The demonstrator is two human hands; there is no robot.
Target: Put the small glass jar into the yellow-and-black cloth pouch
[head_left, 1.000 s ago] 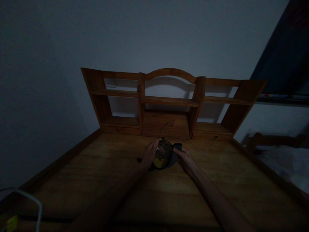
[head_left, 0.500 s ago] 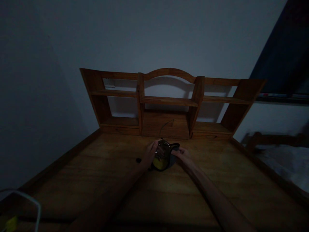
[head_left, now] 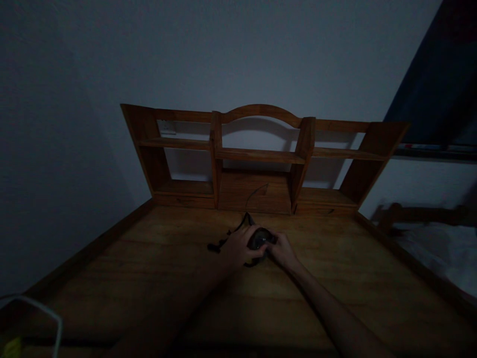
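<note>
The room is dim. Both of my hands meet over a small dark rounded object (head_left: pixel 260 239) on the wooden desk (head_left: pixel 156 278). My left hand (head_left: pixel 238 247) wraps over its left side with fingers curled. My right hand (head_left: pixel 282 250) closes on its right side. A black cord or strap (head_left: pixel 228 235) trails from the object to the left and ends in a small dark piece. What the object is I cannot make out.
A wooden hutch with shelves (head_left: pixel 261 159) stands at the back of the desk against the wall. A white cable (head_left: pixel 40 313) and a yellow item (head_left: pixel 11 347) lie at the near left corner. A bed frame (head_left: pixel 417 219) shows at the right.
The object's yellow part no longer shows; both hands have closed lower over it on the desk. The black strap now lies stretched out to the left.
</note>
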